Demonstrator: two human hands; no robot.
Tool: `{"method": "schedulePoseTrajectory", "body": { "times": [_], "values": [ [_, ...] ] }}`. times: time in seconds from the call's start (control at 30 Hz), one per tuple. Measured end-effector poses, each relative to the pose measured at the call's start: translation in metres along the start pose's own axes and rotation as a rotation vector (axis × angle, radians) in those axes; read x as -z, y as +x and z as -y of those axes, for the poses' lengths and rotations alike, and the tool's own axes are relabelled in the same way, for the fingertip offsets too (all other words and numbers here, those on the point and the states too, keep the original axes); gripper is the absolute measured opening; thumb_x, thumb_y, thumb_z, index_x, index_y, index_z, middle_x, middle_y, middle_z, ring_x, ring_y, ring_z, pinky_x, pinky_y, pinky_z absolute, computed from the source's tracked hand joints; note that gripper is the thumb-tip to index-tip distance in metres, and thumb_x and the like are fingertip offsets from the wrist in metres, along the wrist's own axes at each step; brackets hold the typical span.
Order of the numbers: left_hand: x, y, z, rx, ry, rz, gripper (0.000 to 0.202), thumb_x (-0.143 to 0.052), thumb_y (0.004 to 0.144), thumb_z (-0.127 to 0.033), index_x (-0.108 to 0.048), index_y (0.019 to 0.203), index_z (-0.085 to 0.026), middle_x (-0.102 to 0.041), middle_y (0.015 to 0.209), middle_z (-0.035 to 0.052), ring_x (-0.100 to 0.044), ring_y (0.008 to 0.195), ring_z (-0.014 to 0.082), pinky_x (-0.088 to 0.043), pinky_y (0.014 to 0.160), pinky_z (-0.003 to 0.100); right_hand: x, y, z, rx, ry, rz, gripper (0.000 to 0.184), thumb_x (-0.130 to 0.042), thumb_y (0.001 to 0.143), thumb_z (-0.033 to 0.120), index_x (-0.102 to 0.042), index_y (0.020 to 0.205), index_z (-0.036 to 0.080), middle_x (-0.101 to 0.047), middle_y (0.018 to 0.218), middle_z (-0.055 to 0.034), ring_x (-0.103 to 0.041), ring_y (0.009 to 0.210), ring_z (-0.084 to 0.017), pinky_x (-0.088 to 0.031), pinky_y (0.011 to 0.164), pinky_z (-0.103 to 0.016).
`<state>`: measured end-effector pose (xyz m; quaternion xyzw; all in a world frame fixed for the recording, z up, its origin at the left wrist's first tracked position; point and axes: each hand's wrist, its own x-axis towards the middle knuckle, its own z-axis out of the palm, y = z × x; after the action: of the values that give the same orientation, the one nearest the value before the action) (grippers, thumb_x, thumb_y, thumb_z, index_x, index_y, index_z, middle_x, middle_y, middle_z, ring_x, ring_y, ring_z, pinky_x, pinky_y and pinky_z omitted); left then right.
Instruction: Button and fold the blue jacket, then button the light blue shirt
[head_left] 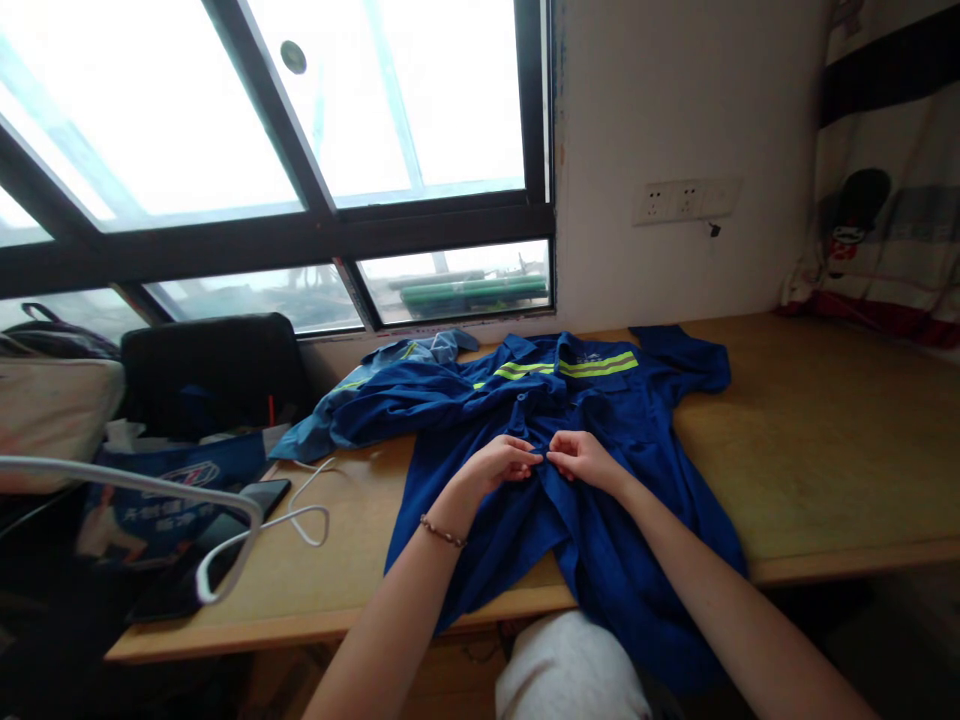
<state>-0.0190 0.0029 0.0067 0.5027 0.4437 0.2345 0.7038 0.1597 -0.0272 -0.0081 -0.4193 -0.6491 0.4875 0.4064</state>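
Observation:
A blue work shirt (pixel 630 420) with yellow-green reflective stripes lies spread on the wooden table (pixel 825 450), its hem hanging over the front edge. My left hand (pixel 501 462) and my right hand (pixel 581 457) meet at the shirt's front opening in the middle. Both pinch the fabric edges there, fingers closed. A bead bracelet sits on my left wrist. What is between the fingertips is too small to make out.
A white clothes hanger (pixel 247 530) lies at the table's left, over a dark phone (pixel 259 497). Bags and a black case (pixel 214 370) crowd the far left. A window runs behind; wall sockets (pixel 686 200) are at the right.

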Motion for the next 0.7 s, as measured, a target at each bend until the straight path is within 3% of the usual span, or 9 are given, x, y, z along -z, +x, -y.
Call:
{"method": "schedulePoseTrajectory", "body": {
  "times": [0.17, 0.27, 0.4, 0.47, 0.53, 0.63, 0.7],
  "values": [
    [-0.005, -0.007, -0.002, -0.029, -0.071, 0.029, 0.027, -0.073, 0.058, -0.027, -0.061, 0.077, -0.011, -0.063, 0.066, 0.0046, -0.061, 0.065, 0.0123, -0.049, 0.061, 0.022, -0.004, 0.0, -0.004, -0.089, 0.174, -0.085, 0.022, -0.061, 0.065, 0.036, -0.051, 0.069, 0.016, -0.058, 0.052, 0.0019, -0.057, 0.044, -0.014, -0.044, 0.041, -0.023],
    [-0.014, -0.01, -0.002, -0.103, 0.031, -0.023, 0.029, -0.072, 0.058, -0.031, -0.062, 0.076, -0.01, -0.063, 0.068, 0.0056, -0.06, 0.064, 0.0122, -0.048, 0.061, 0.022, -0.008, 0.001, -0.004, -0.174, 0.366, -0.13, 0.026, -0.067, 0.059, 0.035, -0.053, 0.068, 0.015, -0.061, 0.055, 0.0009, -0.059, 0.048, -0.014, -0.049, 0.048, -0.026],
    [-0.029, -0.003, 0.007, -0.291, 0.251, -0.243, 0.025, -0.066, 0.063, -0.034, -0.06, 0.07, -0.012, -0.055, 0.054, -0.0005, -0.049, 0.049, 0.0082, -0.039, 0.05, 0.02, -0.013, 0.002, -0.005, -0.248, 0.529, -0.212, 0.028, -0.072, 0.053, 0.031, -0.054, 0.066, 0.015, -0.061, 0.056, 0.0008, -0.058, 0.046, -0.012, -0.05, 0.048, -0.025],
    [-0.035, 0.002, 0.011, -0.415, 0.395, -0.439, 0.023, -0.061, 0.065, -0.036, -0.057, 0.069, -0.014, -0.053, 0.055, -0.0012, -0.048, 0.051, 0.0092, -0.036, 0.051, 0.021, -0.014, 0.005, -0.008, -0.265, 0.612, -0.238, 0.028, -0.073, 0.051, 0.028, -0.055, 0.067, 0.015, -0.061, 0.056, 0.0007, -0.058, 0.046, -0.012, -0.049, 0.048, -0.025],
    [-0.039, 0.008, 0.011, -0.456, 0.526, -0.596, 0.025, -0.059, 0.067, -0.039, -0.053, 0.069, -0.015, -0.054, 0.061, -0.0002, -0.05, 0.058, 0.0115, -0.036, 0.055, 0.022, -0.014, 0.008, -0.012, -0.25, 0.711, -0.279, 0.027, -0.074, 0.051, 0.025, -0.054, 0.068, 0.016, -0.061, 0.057, 0.0012, -0.057, 0.048, -0.012, -0.049, 0.049, -0.024],
    [-0.046, 0.014, 0.006, -0.374, 0.663, -0.638, 0.029, -0.051, 0.072, -0.045, -0.05, 0.073, -0.017, -0.056, 0.068, 0.0025, -0.052, 0.065, 0.0148, -0.036, 0.058, 0.024, -0.01, 0.014, -0.015, -0.207, 0.805, -0.346, 0.023, -0.072, 0.053, 0.023, -0.054, 0.068, 0.018, -0.061, 0.059, 0.0012, -0.058, 0.053, -0.013, -0.048, 0.051, -0.024],
    [-0.054, 0.019, 0.001, -0.389, 0.762, -0.64, 0.025, -0.047, 0.076, -0.042, -0.05, 0.077, -0.017, -0.057, 0.074, 0.0049, -0.053, 0.07, 0.0167, -0.035, 0.059, 0.025, -0.006, 0.016, -0.015, -0.181, 0.786, -0.363, 0.019, -0.067, 0.061, 0.029, -0.054, 0.068, 0.018, -0.062, 0.061, -0.0007, -0.06, 0.058, -0.015, -0.048, 0.053, -0.025]
  ]
}}
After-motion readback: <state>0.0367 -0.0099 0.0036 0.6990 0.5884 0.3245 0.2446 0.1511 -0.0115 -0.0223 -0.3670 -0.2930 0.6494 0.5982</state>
